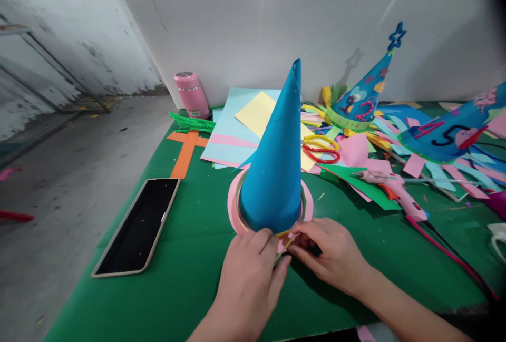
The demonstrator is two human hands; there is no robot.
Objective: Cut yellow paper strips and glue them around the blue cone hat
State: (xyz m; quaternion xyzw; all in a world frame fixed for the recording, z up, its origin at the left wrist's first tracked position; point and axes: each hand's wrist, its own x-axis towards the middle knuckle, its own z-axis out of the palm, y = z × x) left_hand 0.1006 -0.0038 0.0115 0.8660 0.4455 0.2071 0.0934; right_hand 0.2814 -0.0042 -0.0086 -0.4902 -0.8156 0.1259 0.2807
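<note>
A tall blue paper cone (272, 173) stands upright at the middle of the table, its tip rolled. Around its base lies a pink paper ring (234, 210), with a thin pale paper strip (238, 202) standing inside the ring. At the front of the base, my left hand (249, 273) has its fingers bent over the strip and ring, thumb pointing right. My right hand (330, 252) pinches the right-hand part of the strip, close to the left thumb. Both sets of fingertips partly hide the strip's ends.
A phone (136, 228) lies left, near the table edge. Behind are a pink flask (192, 94), green pipe cleaners (192, 123) and coloured sheets (229, 120). To the right are scissors (322, 155), a pink glue gun (395, 186), paper scraps and decorated cone hats (361, 97).
</note>
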